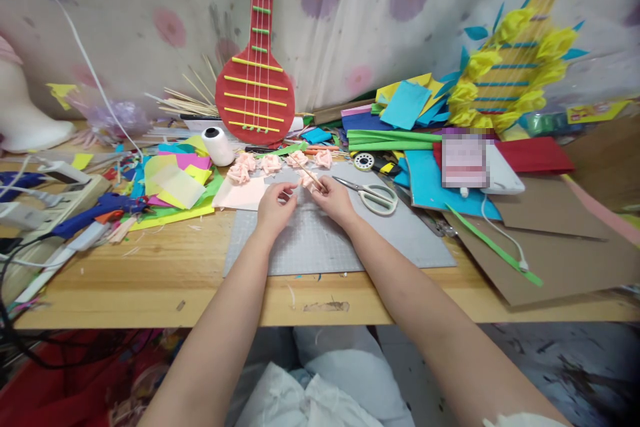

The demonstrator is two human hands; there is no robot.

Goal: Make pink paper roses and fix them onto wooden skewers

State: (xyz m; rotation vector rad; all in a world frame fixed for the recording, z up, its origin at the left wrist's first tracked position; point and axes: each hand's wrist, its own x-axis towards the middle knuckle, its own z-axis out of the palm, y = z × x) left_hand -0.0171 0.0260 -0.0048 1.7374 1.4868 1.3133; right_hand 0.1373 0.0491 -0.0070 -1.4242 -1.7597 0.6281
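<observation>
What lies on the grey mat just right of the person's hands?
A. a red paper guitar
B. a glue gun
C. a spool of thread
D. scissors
D: the scissors lie on the grey mat just beside the right hand; the glue gun and the spool are off to the left.

Both forearms are bare from the elbow down, with no sleeves, watch, bracelets or rings to be seen. The left hand [275, 205] and right hand [334, 199] wear no gloves, and the nails look short and plain. A scrap of white cloth shows near the right elbow; the lap is in pale, whitish fabric
</observation>
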